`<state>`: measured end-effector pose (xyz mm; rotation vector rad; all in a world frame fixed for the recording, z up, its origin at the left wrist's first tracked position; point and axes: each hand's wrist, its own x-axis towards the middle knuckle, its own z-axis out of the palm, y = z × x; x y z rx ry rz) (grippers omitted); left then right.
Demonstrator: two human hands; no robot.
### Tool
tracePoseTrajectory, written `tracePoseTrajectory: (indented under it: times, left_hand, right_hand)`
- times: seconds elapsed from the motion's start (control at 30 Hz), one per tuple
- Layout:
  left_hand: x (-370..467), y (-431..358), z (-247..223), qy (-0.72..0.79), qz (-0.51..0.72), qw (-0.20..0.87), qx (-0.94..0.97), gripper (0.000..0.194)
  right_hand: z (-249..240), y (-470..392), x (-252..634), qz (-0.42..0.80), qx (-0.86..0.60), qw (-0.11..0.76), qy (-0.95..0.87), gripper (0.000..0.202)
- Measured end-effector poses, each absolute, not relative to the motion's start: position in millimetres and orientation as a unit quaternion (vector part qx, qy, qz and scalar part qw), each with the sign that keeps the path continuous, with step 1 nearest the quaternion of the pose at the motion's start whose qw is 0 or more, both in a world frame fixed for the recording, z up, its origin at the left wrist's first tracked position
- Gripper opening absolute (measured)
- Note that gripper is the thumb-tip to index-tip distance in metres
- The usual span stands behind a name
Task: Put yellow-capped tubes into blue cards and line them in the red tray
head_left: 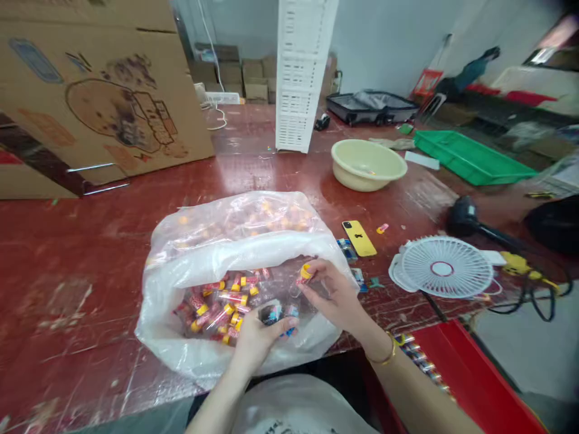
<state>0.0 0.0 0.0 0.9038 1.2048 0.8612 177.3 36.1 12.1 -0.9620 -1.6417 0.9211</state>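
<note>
A large clear plastic bag (181, 253) lies open on the red table (81, 241), filled with several small tubes with yellow caps (217, 304). My left hand (257, 340) reaches into the bag's mouth and holds a small dark printed packet (272, 313). My right hand (332, 295), with a gold bangle on the wrist, pinches one yellow-capped tube (304, 274) at the bag's right rim. The two hands are close together over the bag's opening.
A yellow phone (359, 237) and small packets lie right of the bag. A white fan (442, 269), a black handheld device (465, 218), a cream bowl (367, 164), a green tray (470, 158), a white crate stack (301, 72) and a cardboard box (99, 96) stand around. A red bin (456, 367) sits at lower right.
</note>
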Motion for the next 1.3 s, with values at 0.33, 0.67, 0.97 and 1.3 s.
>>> tracePoseTrajectory:
  times: [0.33, 0.67, 0.97, 1.3]
  left_hand:
    - [6, -5, 0, 0.499, 0.362, 0.750, 0.241, 0.033]
    - [25, 1, 11, 0.445, 0.398, 0.791, 0.132, 0.031]
    - [21, -7, 1, 0.409, 0.401, 0.788, 0.226, 0.028]
    - [29, -6, 4, 0.422, 0.389, 0.790, 0.216, 0.029]
  right_hand:
    - [7, 37, 178, 0.577, -0.404, 0.422, -0.571, 0.025]
    - [-11, -15, 163, 0.501, -0.478, 0.367, -0.621, 0.076]
    - [-12, -13, 168, 0.425, -0.482, 0.419, -0.641, 0.062]
    - [-13, -18, 174, 0.450, -0.469, 0.438, -0.622, 0.062]
